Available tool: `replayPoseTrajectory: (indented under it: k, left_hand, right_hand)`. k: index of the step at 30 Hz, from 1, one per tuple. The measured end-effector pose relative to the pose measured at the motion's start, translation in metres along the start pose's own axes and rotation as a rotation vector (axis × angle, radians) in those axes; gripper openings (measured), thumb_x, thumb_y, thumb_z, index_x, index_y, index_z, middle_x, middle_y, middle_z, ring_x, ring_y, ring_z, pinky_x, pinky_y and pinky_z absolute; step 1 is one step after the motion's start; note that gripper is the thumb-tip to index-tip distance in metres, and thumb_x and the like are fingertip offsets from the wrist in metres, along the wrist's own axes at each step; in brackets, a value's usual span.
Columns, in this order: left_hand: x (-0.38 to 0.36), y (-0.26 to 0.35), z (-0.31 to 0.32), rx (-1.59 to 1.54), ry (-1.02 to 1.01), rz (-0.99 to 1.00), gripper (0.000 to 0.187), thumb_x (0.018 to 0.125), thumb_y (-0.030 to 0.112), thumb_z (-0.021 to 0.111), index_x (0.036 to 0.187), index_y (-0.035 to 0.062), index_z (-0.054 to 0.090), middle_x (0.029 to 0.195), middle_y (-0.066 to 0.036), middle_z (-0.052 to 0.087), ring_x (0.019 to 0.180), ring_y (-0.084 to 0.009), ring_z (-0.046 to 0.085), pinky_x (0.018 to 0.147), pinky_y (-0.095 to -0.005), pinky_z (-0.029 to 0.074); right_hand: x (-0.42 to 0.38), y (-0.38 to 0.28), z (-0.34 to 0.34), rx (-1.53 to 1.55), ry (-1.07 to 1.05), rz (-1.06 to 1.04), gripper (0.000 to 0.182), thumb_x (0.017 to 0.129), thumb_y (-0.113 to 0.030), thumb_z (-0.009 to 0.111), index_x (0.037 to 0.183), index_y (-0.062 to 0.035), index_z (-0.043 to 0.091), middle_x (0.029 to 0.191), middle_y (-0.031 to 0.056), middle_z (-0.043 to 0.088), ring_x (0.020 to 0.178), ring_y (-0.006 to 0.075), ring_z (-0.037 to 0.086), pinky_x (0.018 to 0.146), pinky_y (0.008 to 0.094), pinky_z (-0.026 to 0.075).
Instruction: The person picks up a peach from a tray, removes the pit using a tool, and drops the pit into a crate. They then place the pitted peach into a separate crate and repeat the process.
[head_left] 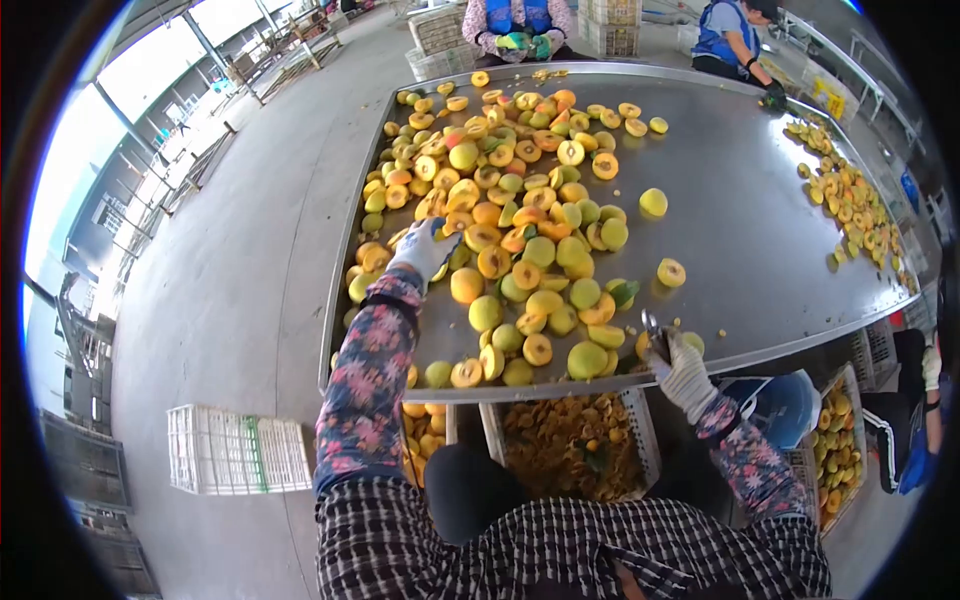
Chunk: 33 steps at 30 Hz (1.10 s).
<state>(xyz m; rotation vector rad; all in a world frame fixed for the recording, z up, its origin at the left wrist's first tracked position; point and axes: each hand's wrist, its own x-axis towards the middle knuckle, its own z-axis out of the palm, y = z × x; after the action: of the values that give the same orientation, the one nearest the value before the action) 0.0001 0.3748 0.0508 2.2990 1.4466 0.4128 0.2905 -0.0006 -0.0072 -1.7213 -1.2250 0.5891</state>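
Note:
Yellow-orange peaches (485,313), many cut in half with pits or hollows showing, lie heaped on the metal table (745,260). My left hand (425,248), in a white and blue glove, reaches into the left side of the heap, its fingers spread over the fruit. At the table's front edge, my right hand (683,375), in a pale knit glove, is closed around a small metal tool (653,328) with a shiny rounded end pointing up. A peach half (671,272) lies apart from the heap, beyond that tool.
Below the table edge stands a crate of brown scraps (565,440). A blue bucket (775,405) and a crate of fruit (838,440) are at the right. A white crate (238,450) sits on the floor at left. Across the table are two people, with another fruit pile (850,205) at far right.

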Motion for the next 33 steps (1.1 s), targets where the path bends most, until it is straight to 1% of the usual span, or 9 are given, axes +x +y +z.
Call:
replayPoseTrajectory:
  k: [8, 14, 20, 24, 26, 27, 30, 32, 33]
  left_hand:
    - [0.161, 0.057, 0.077, 0.205, -0.158, 0.045, 0.072, 0.086, 0.062, 0.058, 0.147, 0.0252, 0.045, 0.157, -0.012, 0.033, 0.143, -0.0369, 0.031, 0.116, -0.0557, 0.026]
    - [0.164, 0.052, 0.083, 0.387, -0.272, 0.014, 0.08, 0.081, 0.069, 0.058, 0.147, 0.0259, 0.046, 0.145, -0.015, 0.049, 0.136, -0.0403, 0.041, 0.115, -0.0472, 0.031]
    - [0.092, 0.033, 0.055, 0.377, -0.431, 0.043, 0.057, 0.088, 0.057, 0.057, 0.133, 0.0236, 0.06, 0.135, -0.011, 0.06, 0.129, -0.0354, 0.05, 0.11, -0.0445, 0.037]
    - [0.043, -0.007, 0.061, 0.447, -0.497, 0.453, 0.043, 0.091, 0.045, 0.056, 0.128, 0.022, 0.062, 0.124, -0.011, 0.065, 0.121, -0.0335, 0.055, 0.107, -0.0441, 0.037]
    - [0.013, 0.009, 0.051, 0.289, -0.517, 0.296, 0.037, 0.094, 0.041, 0.053, 0.124, 0.0228, 0.064, 0.118, -0.012, 0.067, 0.12, -0.0337, 0.056, 0.107, -0.0449, 0.036]
    - [0.01, 0.03, 0.035, 0.427, -0.746, 0.354, 0.038, 0.094, 0.04, 0.053, 0.126, 0.0218, 0.064, 0.121, -0.012, 0.067, 0.117, -0.0342, 0.058, 0.105, -0.0437, 0.039]
    - [0.027, 0.001, 0.022, 0.092, -0.823, 0.5, 0.035, 0.093, 0.033, 0.057, 0.119, 0.0128, 0.068, 0.118, -0.013, 0.068, 0.107, -0.0315, 0.064, 0.093, -0.04, 0.05]
    - [0.044, 0.002, -0.002, -0.214, -0.668, -0.021, 0.032, 0.093, 0.033, 0.056, 0.117, 0.0176, 0.07, 0.112, -0.009, 0.071, 0.104, -0.0326, 0.066, 0.088, -0.0398, 0.053]
    - [0.067, -0.03, -0.001, 0.091, -0.222, 0.598, 0.03, 0.096, 0.027, 0.055, 0.112, 0.0064, 0.068, 0.105, -0.014, 0.07, 0.098, -0.0304, 0.066, 0.084, -0.039, 0.053]
  right_hand:
    - [0.017, -0.004, 0.009, -0.081, 0.123, 0.132, 0.025, 0.09, -0.017, 0.066, 0.108, -0.0023, 0.057, 0.073, 0.0062, 0.059, 0.064, 0.0155, 0.058, 0.062, 0.0318, 0.047]
    - [0.012, 0.008, 0.014, 0.082, 0.17, 0.136, 0.025, 0.088, -0.011, 0.068, 0.11, -0.0042, 0.057, 0.074, 0.0024, 0.061, 0.064, 0.0106, 0.056, 0.062, 0.0278, 0.047]
    - [0.01, 0.017, 0.012, 0.099, 0.097, 0.043, 0.027, 0.091, -0.011, 0.066, 0.114, -0.0036, 0.054, 0.076, -0.0003, 0.057, 0.065, 0.0076, 0.052, 0.063, 0.0246, 0.045]
    - [0.01, 0.018, 0.015, 0.142, 0.111, 0.039, 0.027, 0.091, -0.011, 0.066, 0.114, -0.0024, 0.054, 0.08, 0.0012, 0.059, 0.069, 0.0076, 0.053, 0.066, 0.0241, 0.046]
    - [0.011, 0.008, 0.013, 0.147, 0.117, 0.051, 0.027, 0.091, -0.012, 0.067, 0.113, -0.0026, 0.054, 0.079, 0.0017, 0.059, 0.068, 0.0085, 0.053, 0.066, 0.0248, 0.046]
    - [0.011, 0.01, 0.012, 0.115, 0.109, 0.04, 0.027, 0.091, -0.012, 0.066, 0.113, -0.0026, 0.055, 0.078, 0.002, 0.059, 0.068, 0.0088, 0.054, 0.066, 0.025, 0.047]
    - [0.009, 0.013, 0.01, 0.095, 0.073, 0.053, 0.025, 0.092, -0.014, 0.065, 0.113, -0.0028, 0.056, 0.077, 0.005, 0.061, 0.068, 0.0124, 0.058, 0.066, 0.0272, 0.049]
    - [0.011, -0.002, 0.008, 0.171, 0.057, 0.125, 0.026, 0.092, -0.017, 0.064, 0.113, -0.0032, 0.058, 0.078, 0.0096, 0.065, 0.069, 0.0186, 0.064, 0.067, 0.0311, 0.051]
    - [0.017, -0.01, 0.004, 0.009, -0.003, -0.004, 0.028, 0.092, -0.022, 0.064, 0.113, -0.0036, 0.06, 0.081, 0.0135, 0.067, 0.073, 0.0254, 0.067, 0.068, 0.035, 0.053]
